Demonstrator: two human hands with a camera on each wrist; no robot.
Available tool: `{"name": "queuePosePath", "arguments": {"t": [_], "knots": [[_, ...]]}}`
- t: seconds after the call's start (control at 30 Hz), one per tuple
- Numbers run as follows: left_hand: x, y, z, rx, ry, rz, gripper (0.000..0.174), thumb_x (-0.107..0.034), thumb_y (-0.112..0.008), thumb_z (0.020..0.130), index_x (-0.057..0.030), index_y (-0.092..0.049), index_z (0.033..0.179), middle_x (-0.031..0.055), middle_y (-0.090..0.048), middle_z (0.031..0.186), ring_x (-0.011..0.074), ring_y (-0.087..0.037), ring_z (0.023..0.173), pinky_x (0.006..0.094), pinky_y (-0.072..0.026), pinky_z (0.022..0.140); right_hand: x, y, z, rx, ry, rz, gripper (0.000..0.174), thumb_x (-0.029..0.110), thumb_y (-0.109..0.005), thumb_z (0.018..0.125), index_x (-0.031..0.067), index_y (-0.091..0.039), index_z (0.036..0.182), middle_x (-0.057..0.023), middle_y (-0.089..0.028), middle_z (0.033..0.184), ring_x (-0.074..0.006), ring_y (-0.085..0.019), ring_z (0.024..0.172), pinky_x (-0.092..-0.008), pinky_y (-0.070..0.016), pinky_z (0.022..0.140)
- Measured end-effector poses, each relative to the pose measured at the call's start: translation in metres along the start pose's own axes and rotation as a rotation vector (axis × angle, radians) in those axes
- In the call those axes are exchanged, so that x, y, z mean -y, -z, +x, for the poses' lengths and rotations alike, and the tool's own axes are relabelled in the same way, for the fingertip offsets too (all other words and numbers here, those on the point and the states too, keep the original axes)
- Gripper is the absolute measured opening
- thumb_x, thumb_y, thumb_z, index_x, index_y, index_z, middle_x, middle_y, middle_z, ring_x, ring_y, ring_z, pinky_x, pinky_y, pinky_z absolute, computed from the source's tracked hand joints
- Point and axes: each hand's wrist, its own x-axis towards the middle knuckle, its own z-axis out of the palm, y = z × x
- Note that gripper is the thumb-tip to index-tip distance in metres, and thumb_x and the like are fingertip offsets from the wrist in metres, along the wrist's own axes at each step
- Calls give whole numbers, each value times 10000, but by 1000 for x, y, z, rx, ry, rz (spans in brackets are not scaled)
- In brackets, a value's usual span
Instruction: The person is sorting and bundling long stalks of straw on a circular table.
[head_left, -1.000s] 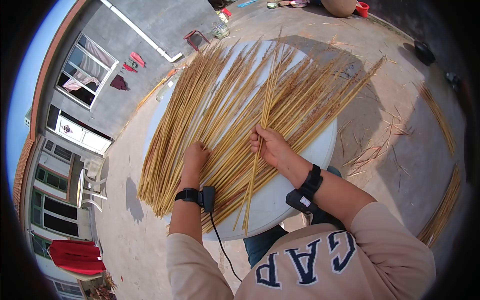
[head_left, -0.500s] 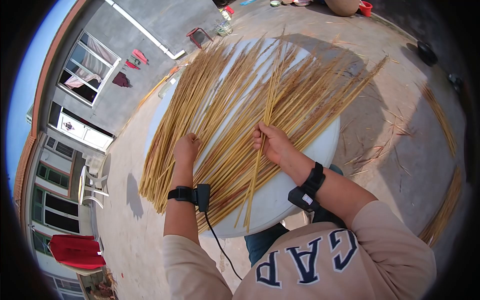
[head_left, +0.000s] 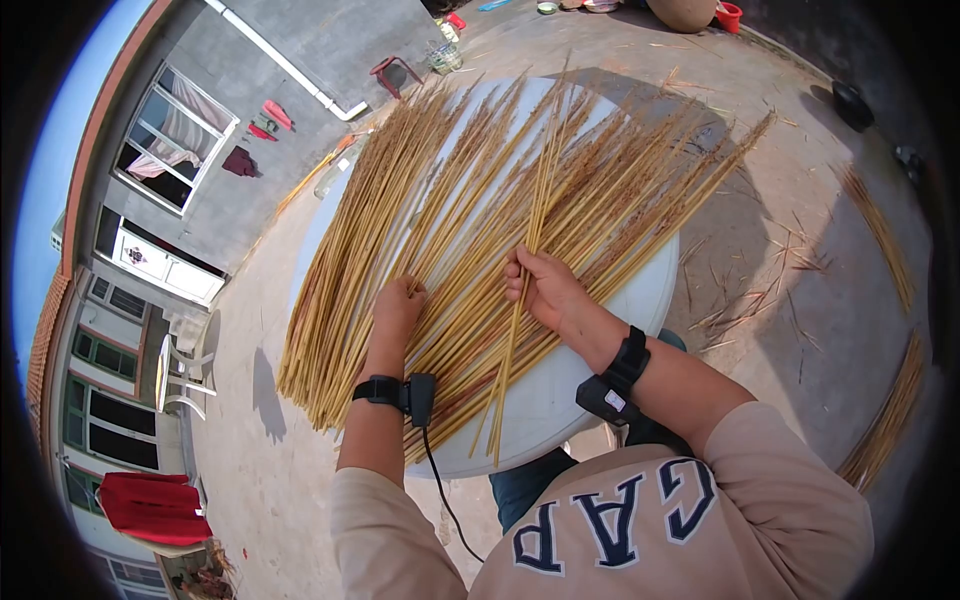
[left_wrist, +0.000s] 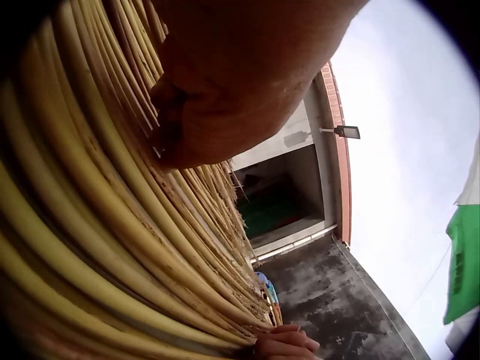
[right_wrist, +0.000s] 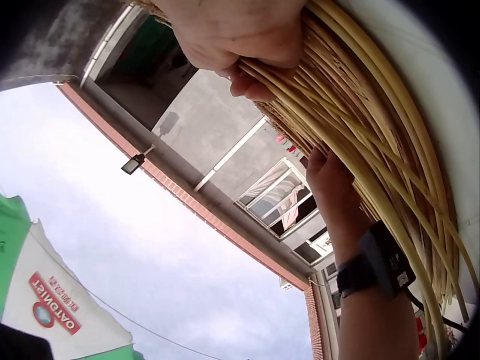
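Long dry plant stalks point(head_left: 330, 330), yellow with feathery reddish-brown tops, lie fanned across a round white table point(head_left: 560, 400). My right hand point(head_left: 543, 287) grips a thin bunch of stalks point(head_left: 506, 365), held at a slant across the others, its lower ends reaching the near table edge. To the left, my left hand point(head_left: 398, 308) is down among the middle stalks, fingers curled and fingertips pinching at them. In the left wrist view the same hand point(left_wrist: 232, 90) bends over the stalks point(left_wrist: 112, 187), its palm side hidden.
More stalk bundles point(head_left: 880, 235) lie on the concrete ground at the right, with scattered scraps point(head_left: 775, 285) near them. A white plastic chair point(head_left: 183, 375) stands at the left, and a red stool point(head_left: 395, 75) beyond the table. A cable point(head_left: 450, 500) hangs from the left wrist camera.
My left hand went left and slightly up over the stalks, then came back right to the middle ones. The right hand keeps its bunch in nearly the same place.
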Motion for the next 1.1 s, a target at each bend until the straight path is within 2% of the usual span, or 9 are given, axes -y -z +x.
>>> {"name": "queuePosePath", "arguments": {"t": [0.17,0.6,0.7,0.77,0.8,0.9,0.97,1.07,1.1], "knots": [[-11,2,-1,63,127,-6,209,-240,-687,662,-71,-640,774,155,-609,684,309,-592,656,397,-460,580,-1,3,0,21,-3,-1,190,248,-500,878,63,-515,842,-12,-515,682,-108,-468,569,-259,-411,522],[12,1,10,18,41,81,186,-195,-602,685,-11,-580,698,197,-594,718,346,-572,678,430,-447,605,-1,3,1,30,-7,-14,203,260,-498,880,60,-517,848,-10,-514,685,-105,-469,570,-258,-414,519],[7,22,9,-36,-51,112,188,-170,-572,735,8,-552,793,188,-589,689,316,-586,661,408,-450,593,-2,2,0,7,14,-39,200,251,-498,881,55,-517,852,-16,-514,682,-104,-474,580,-257,-422,521],[-7,41,3,122,165,-281,195,-127,-522,791,18,-506,920,172,-575,649,276,-598,650,381,-446,580,-3,4,3,29,-11,-43,186,219,-504,878,34,-496,894,-48,-522,732,-153,-532,634,-301,-493,570],[-17,49,1,121,164,-278,195,-127,-522,791,18,-506,920,172,-575,649,276,-598,650,381,-446,580,-3,1,2,31,-11,-40,186,219,-504,878,34,-496,894,-48,-522,732,-153,-532,634,-301,-493,570],[-53,60,-10,61,83,-265,205,-102,-498,819,8,-475,991,156,-568,636,239,-604,643,353,-444,572,-1,-8,-4,21,-11,-65,204,206,-517,871,17,-476,938,-73,-536,804,-193,-575,719,-343,-529,677],[-76,54,-21,126,10,-402,211,-72,-493,815,0,-474,1012,186,-576,664,299,-599,662,383,-447,589,-1,-9,-5,65,-10,-80,223,202,-529,863,8,-466,952,-99,-544,867,-225,-585,812,-369,-526,744],[-96,38,-37,150,-212,-278,248,-59,-500,817,0,-458,1054,169,-579,666,299,-587,634,370,-423,545,-2,-11,-7,94,7,-62,225,202,-538,859,11,-469,956,-111,-549,901,-227,-577,854,-367,-514,757],[-104,37,-41,145,-211,-281,248,-59,-500,817,0,-458,1054,169,-579,666,299,-587,634,370,-423,545,-2,-9,-5,96,6,-67,225,202,-538,859,11,-469,956,-111,-549,901,-227,-577,854,-367,-514,757]]}}
